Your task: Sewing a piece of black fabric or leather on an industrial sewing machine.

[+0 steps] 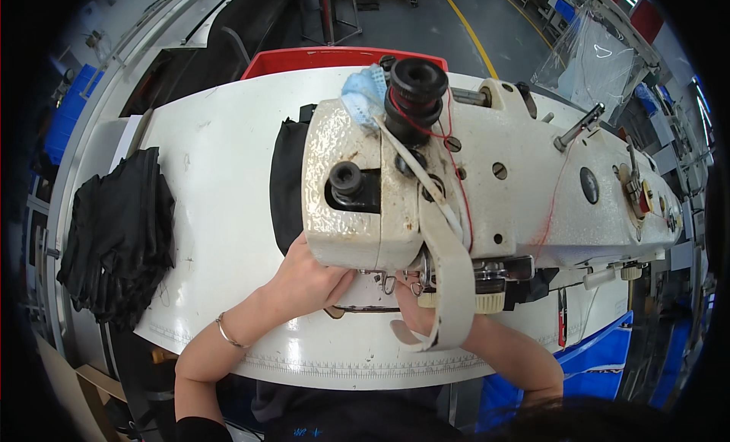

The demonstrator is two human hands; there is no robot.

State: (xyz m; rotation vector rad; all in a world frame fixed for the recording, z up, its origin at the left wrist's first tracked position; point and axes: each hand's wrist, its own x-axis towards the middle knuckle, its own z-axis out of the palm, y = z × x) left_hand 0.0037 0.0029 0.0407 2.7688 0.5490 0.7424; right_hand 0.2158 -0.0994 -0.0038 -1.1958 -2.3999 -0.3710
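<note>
A cream-white sewing machine (471, 191) reaches over the table from the right, and red thread runs across its top. Beneath its head lies a piece of black fabric (287, 183), which shows along the head's left side. My left hand (315, 281) is beside the lower left of the head, touching the fabric's near edge. Its fingers are curled, and their tips are hidden, so what they hold does not show. Close to the needle area is my right hand (414, 301), mostly covered by the machine's parts and a curved pale lever (450, 290); its fingers are largely hidden.
A pile of folded black fabric pieces (122, 236) rests on the white table (213, 176) at the left. Behind the table stands a red bin (346, 58). A small red-and-black tool (563, 318) lies at the right, above a blue container (597, 358).
</note>
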